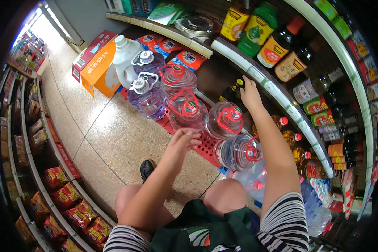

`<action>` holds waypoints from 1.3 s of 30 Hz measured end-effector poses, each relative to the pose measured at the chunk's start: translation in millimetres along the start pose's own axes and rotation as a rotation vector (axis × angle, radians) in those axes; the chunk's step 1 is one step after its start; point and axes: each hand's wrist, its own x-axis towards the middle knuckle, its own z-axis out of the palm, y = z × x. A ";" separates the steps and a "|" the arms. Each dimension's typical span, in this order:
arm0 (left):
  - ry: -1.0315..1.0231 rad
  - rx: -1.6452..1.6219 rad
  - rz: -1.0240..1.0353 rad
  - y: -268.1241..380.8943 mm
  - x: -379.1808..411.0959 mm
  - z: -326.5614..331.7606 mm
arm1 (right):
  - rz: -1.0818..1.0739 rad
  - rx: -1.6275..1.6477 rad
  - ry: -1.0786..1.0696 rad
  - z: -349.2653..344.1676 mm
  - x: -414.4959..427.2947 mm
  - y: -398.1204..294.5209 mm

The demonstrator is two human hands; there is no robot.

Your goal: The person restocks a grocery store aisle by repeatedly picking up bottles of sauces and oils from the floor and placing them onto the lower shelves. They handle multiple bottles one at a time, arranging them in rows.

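My right hand [251, 94] reaches under the shelf edge beside a dark bottle with a yellow cap [232, 91]; its fingers are partly bent, and whether they touch the bottle cannot be told. My left hand [186, 140] hovers with loosely curled fingers above a red perforated platform [204, 151], holding nothing. Near it stand large clear water jugs with red handles, one just behind the fingers [189, 116], one between my hands [225, 119] and one nearer me [239, 152]. Two jugs of purple liquid [148, 99] with white handles stand farther left.
A white plastic jug [126, 60] and an orange carton [99, 72] stand beyond the purple jugs. Sauce bottles [275, 47] line the shelf above my right hand, behind its price rail [264, 80]. Snack bags [66, 195] fill shelves on the left. Tiled floor [110, 141] lies between.
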 end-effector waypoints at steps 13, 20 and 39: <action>-0.073 -0.080 -0.201 -12.6 -28.1 -5.1 | 0.148 -0.184 -0.128 56.4 35.3 29.7; -0.181 0.061 -0.116 -10.5 -29.1 1.3 | -0.254 -0.040 -0.043 -32.7 -9.4 -47.7; -0.544 -0.314 -0.198 -8.0 -48.2 7.2 | 0.119 1.015 -0.188 -120.1 -40.6 -155.6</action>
